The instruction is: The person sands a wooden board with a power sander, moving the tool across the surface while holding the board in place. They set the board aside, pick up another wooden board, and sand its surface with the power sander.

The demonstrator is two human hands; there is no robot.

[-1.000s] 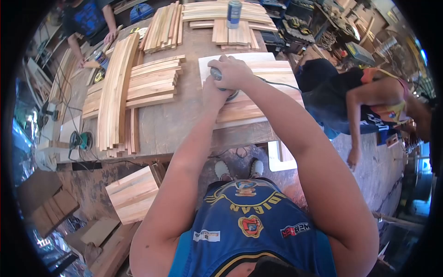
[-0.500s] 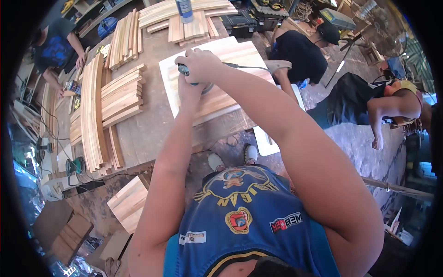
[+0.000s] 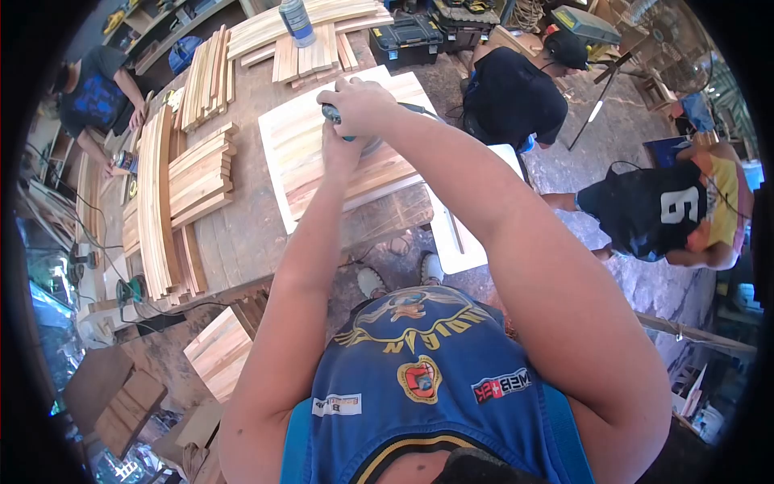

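Note:
My right hand (image 3: 364,105) is wrapped over the top of a dark green power sander (image 3: 331,114). Lower down, my left hand (image 3: 340,153) is closed against the near side of the same tool. The sander rests on a panel of glued wood strips (image 3: 302,149), which lies on a white sheet (image 3: 281,211) on the workbench (image 3: 250,234). A cord runs from the tool to the right, past my right wrist. The sander's base is mostly hidden by my hands and forearms.
Stacked wood strips (image 3: 157,202) lie at the left, more at the back beside a blue-white can (image 3: 297,22). A white board (image 3: 456,242) is right of the bench. One person (image 3: 97,89) works at far left; two others (image 3: 516,97) are at the right.
The view has shifted slightly, and both hands with the sander sit a little further right on the panel. At the right, one person's foot has left the panel's edge; another has turned their back.

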